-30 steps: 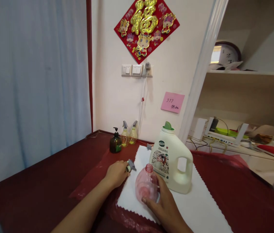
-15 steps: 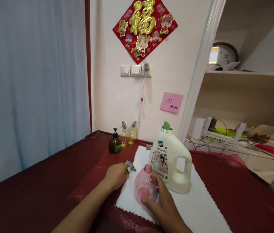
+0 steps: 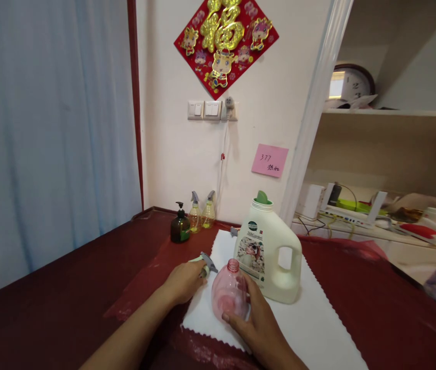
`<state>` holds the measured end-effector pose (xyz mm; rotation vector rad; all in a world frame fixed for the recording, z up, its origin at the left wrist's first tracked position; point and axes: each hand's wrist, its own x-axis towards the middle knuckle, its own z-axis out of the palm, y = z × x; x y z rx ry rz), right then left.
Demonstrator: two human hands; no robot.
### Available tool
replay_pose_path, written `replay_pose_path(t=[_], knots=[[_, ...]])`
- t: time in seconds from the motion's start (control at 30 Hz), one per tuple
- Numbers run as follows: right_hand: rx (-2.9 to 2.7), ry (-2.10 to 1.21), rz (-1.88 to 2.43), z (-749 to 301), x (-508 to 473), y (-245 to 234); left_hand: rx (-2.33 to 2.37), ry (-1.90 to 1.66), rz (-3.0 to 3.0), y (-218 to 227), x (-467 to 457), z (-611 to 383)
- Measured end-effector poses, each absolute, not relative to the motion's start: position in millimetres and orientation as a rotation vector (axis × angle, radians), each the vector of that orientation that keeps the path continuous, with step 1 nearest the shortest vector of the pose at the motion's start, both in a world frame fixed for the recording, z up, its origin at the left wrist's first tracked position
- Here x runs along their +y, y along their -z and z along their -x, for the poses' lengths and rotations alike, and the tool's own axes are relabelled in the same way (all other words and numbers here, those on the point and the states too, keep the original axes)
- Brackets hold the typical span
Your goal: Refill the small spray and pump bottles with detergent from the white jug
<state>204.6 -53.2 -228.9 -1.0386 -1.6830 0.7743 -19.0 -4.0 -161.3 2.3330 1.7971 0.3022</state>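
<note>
Our right hand grasps the transparent pink bottle, upright and open-necked at the lower centre of the frame, while our left hand, just left of it, grips a grey spray head. Beneath spreads a white cloth. Right of centre, we see a pale jug whose label seems to read "SilkGarden"; its smaller print escapes us. Farther back, left of centre, stands a dark pump bottle, its green label illegible. On the wall, a pink note says "377" above handwritten characters; at top centre, a red diamond hanging bears a gold "福".
</note>
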Motion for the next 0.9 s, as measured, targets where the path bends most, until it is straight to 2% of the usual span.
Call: replay_pose_path(t=[0.9], knots=[[-1.687, -0.744, 1.054, -204.8, -53.5, 231.6, 1.858, -0.436, -2.274, 166.2, 1.4, 21.1]])
